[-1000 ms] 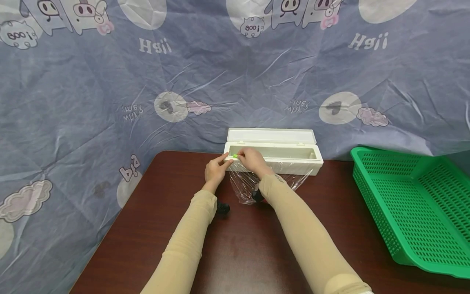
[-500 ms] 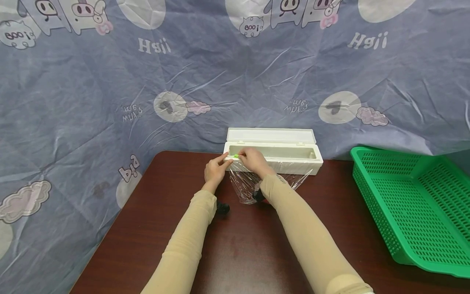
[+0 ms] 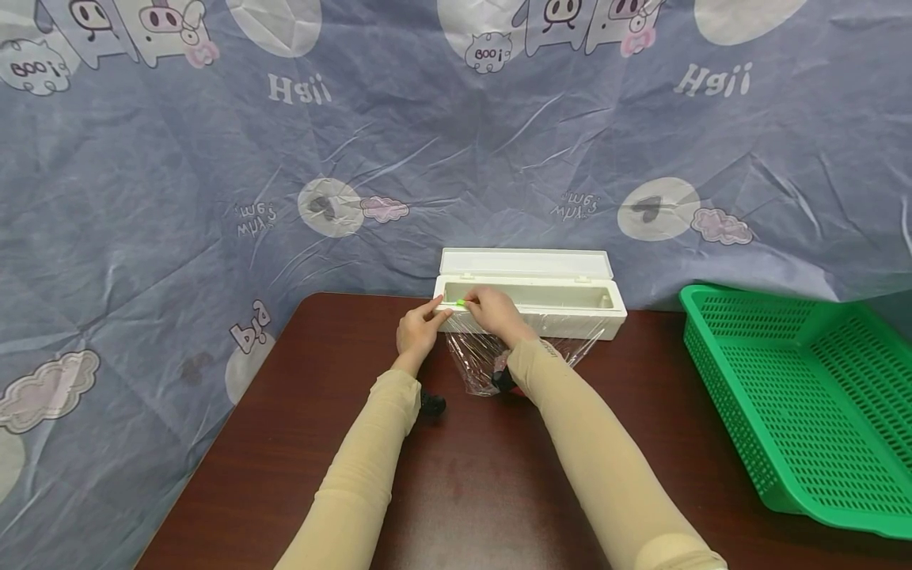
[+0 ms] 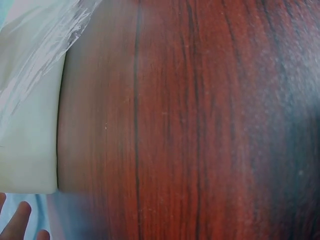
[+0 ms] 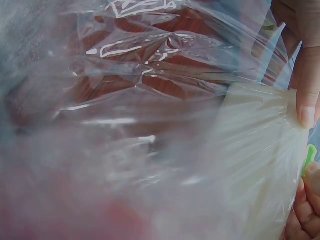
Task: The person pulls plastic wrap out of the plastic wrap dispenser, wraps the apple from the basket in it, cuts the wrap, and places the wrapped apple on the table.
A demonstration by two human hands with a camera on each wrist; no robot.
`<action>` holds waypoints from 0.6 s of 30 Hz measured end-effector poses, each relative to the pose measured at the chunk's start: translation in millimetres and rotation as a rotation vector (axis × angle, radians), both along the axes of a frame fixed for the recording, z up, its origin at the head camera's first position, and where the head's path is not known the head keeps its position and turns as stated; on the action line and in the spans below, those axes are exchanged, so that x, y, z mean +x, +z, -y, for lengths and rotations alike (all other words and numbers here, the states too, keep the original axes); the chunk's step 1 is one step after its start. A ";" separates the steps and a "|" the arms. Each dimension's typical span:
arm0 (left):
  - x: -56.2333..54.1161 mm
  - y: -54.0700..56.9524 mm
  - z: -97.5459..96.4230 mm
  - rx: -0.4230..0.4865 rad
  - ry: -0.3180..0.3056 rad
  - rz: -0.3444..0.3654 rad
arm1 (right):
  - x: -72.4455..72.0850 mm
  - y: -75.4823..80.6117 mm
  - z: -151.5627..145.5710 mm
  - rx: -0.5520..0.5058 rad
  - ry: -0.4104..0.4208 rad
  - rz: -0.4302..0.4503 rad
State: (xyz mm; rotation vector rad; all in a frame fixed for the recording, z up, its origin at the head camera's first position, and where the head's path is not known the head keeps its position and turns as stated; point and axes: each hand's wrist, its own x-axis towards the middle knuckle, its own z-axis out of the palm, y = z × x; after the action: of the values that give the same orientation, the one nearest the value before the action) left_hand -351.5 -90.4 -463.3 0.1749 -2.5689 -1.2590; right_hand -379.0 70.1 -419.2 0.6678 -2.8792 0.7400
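A white cling film dispenser [image 3: 530,321] stands near the back of the table, its lid [image 3: 527,261] tipped back. Clear cling film [image 3: 470,360] hangs over its front and spreads onto the table. My left hand [image 3: 417,328] holds the dispenser's left front corner, thumb on the front edge and index finger at the end. My right hand [image 3: 492,309] pinches a small bright green slide cutter [image 3: 461,302] on the front rim, close to the left hand. In the right wrist view the film covers much of the picture, with the green slide cutter [image 5: 309,159] at the fingertips.
A green perforated plastic basket [image 3: 773,459] stands on the right side of the dark wooden table [image 3: 470,491]. Behind the dispenser hangs a blue-grey printed cloth [image 3: 399,142]. Dark wrist gear [image 3: 432,402] shows beneath the left sleeve.
My right hand and the green slide cutter have shifted slightly to the right along the dispenser's front rim. The left hand stays at the corner.
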 end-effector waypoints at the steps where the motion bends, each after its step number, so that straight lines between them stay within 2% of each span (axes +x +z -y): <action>1: 0.0 -0.3 0.0 -0.001 -0.001 -0.002 | 0.0 0.1 -0.3 0.003 0.000 0.000; 18: -0.1 -1.8 0.3 -0.018 -0.008 -0.011 | -0.1 0.1 -5.6 0.016 0.003 0.010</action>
State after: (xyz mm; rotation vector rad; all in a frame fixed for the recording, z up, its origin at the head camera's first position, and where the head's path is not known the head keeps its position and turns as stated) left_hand -351.6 -90.6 -465.1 0.1536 -2.5734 -1.2366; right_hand -379.1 75.7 -419.1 0.6730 -2.8969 0.7238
